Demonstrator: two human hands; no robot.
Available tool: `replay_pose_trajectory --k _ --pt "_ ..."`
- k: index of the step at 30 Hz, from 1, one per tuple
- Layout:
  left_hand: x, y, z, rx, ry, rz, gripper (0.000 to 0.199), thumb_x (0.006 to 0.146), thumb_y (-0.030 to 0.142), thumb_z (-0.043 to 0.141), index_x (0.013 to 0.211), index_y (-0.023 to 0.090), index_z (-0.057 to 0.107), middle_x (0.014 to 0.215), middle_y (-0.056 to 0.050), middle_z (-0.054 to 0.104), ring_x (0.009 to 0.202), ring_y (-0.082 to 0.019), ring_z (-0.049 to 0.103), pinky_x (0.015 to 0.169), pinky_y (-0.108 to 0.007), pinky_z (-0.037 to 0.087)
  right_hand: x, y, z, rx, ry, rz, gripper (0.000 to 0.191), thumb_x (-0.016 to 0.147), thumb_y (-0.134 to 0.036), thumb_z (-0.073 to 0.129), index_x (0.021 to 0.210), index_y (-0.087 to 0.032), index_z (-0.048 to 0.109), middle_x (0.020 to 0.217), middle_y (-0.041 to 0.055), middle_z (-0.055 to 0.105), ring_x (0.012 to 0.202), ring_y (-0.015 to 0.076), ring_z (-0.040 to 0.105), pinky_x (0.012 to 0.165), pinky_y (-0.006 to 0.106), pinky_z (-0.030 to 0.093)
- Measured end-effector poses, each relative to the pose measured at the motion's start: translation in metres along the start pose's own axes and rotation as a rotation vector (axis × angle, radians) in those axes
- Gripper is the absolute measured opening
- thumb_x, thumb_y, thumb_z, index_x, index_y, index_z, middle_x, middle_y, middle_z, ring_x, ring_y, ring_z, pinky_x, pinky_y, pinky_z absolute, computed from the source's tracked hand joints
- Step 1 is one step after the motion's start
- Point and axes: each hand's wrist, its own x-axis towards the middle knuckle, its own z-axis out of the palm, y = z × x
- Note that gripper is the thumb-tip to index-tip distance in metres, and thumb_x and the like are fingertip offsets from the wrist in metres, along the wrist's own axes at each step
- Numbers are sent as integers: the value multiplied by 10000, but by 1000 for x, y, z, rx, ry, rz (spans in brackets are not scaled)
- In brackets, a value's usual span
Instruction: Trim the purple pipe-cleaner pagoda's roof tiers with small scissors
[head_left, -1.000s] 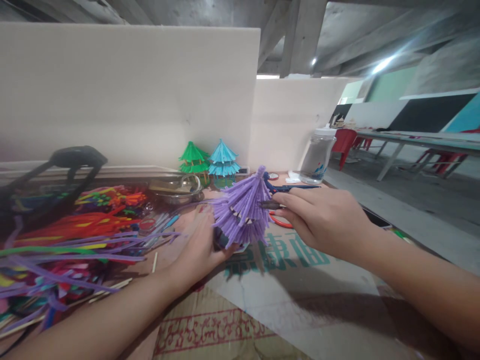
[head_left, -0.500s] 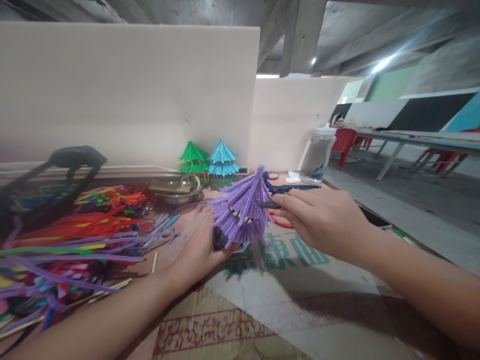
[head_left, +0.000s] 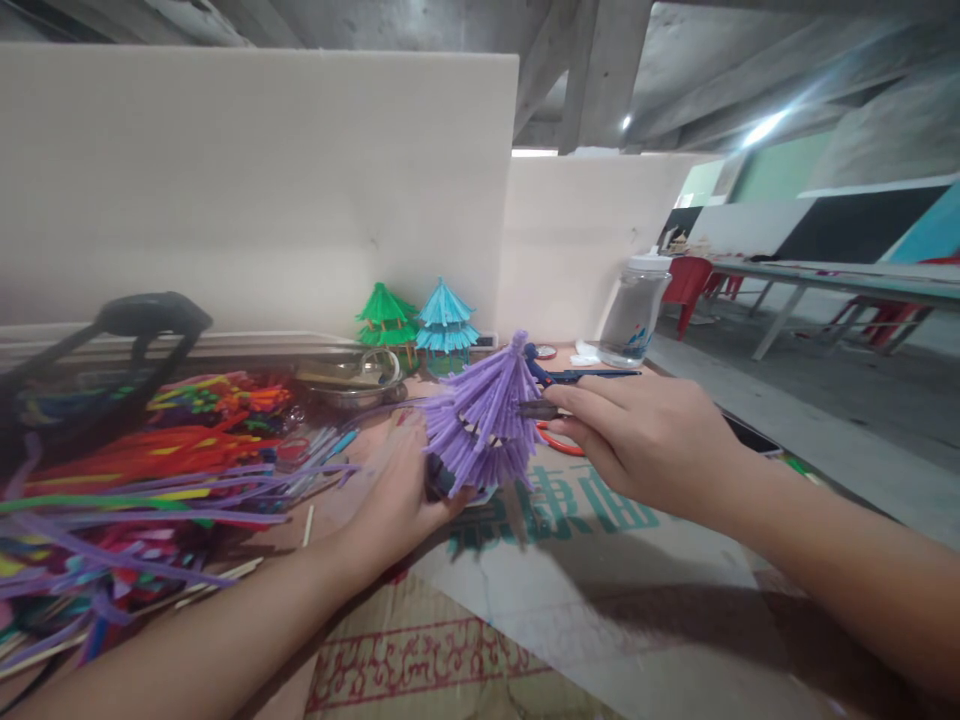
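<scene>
In the middle of the head view, a purple pipe-cleaner pavilion model [head_left: 487,420] with a tiered, pointed roof is held a little above the table, slightly tilted. My left hand [head_left: 409,475] is closed around its lower part from the left; the fingers are partly hidden behind it. Between the fingertips of my right hand [head_left: 637,425] is a small dark tweezers-like tool [head_left: 536,410], its narrow tip at the right side of the purple roof. Behind the model lie dark scissors [head_left: 592,376] and an orange-red handle loop [head_left: 559,440].
A green model pavilion [head_left: 386,320] and a blue one [head_left: 446,320] stand at the back by the white partition [head_left: 255,190]. Loose pipe cleaners [head_left: 150,450] cover the left side, near a metal bowl [head_left: 349,380]. A water bottle [head_left: 634,310] stands back right.
Both hands and the purple model stay almost in place. The tool tip remains at the roof's right side, with only a very slight shift of the right hand.
</scene>
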Motion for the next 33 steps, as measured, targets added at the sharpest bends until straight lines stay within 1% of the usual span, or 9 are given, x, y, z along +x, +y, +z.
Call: replay_pose_trajectory --k 3,9,13,19,26,29,33 --pt "0 -1 1 1 -4 -2 644 832 343 681 1387 167 406 1397 -181 510 1356 -375 439 1147 -584 334 0 0 1 2 -9 2 252 1003 -199 407 991 -142 652 749 12 683 683 166 634 579 305 330" --pt "0 -2 3 3 5 -2 706 834 353 684 1428 173 348 1429 -183 487 1384 -374 408 1149 -579 334 -1 -1 0 16 -23 9 257 1002 -196 403 990 -137 653 770 24 703 683 163 641 570 307 321" --pt "0 0 1 -3 -5 2 669 844 357 671 1414 177 371 1416 -179 504 1360 -370 440 1134 -581 352 -1 -1 0 22 -31 12 260 1005 -191 397 1015 -137 651 796 27 720 688 162 653 572 310 317" --pt "0 -2 2 1 -3 -6 687 834 350 676 1420 162 370 1426 -195 499 1382 -389 421 1127 -603 354 -3 -1 2 28 -53 5 265 1021 -204 387 999 -151 647 835 30 731 733 160 674 604 310 344" --pt "0 -1 2 -20 2 -10 666 839 348 676 1412 190 376 1424 -168 503 1380 -368 423 1129 -573 365 -3 -1 2 15 -20 6 255 1016 -207 398 993 -159 647 820 19 723 732 165 671 588 312 353" --pt "0 -1 2 -16 4 -5 663 836 342 675 1409 194 375 1433 -167 492 1380 -370 420 1128 -583 359 -1 0 1 -2 9 17 242 1014 -230 420 1009 -154 649 804 18 717 716 170 655 585 312 356" --pt "-1 -3 3 1 -2 -9 695 828 351 688 1418 179 363 1452 -188 466 1395 -383 396 1141 -603 333 0 1 -1 4 8 7 243 1013 -228 421 1013 -146 650 773 12 699 702 170 643 585 312 355"
